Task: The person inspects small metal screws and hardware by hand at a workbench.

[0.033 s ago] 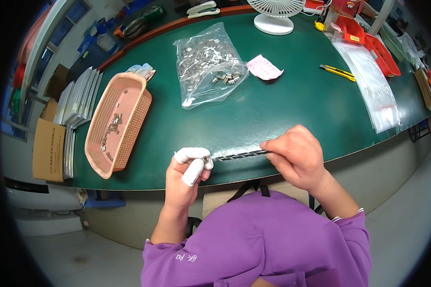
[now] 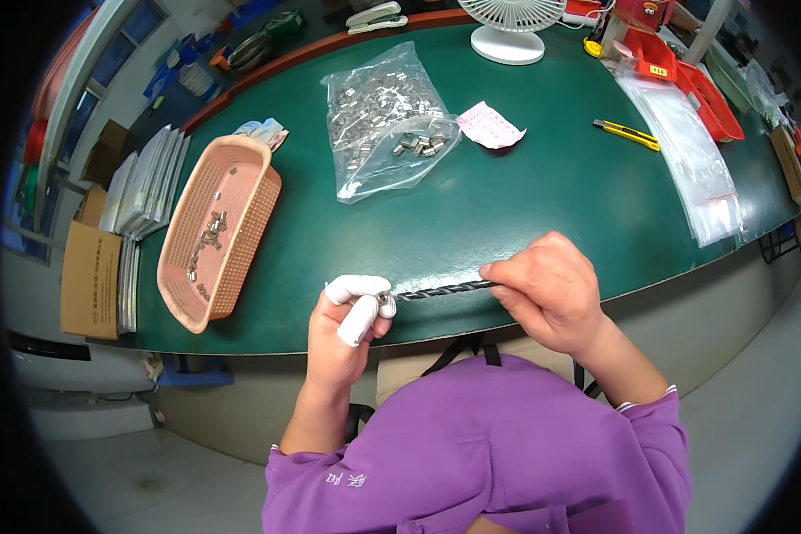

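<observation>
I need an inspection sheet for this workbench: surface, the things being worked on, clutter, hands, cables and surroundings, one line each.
Surface: green table, curved front edge, bare patches glossy.
Job's things: thin dark twisted rod held level between both hands; small metal piece at its left end.
Clutter: clear bag of metal parts, pink basket with a few parts inside, pink paper slip, yellow utility knife, clear plastic bags, red trays, white fan.
Hands: left hand with white finger cots pinches the piece; right hand grips the rod.
Cables: nothing seen.
Surroundings: cardboard box and stacked sheets at left; grey floor.
</observation>
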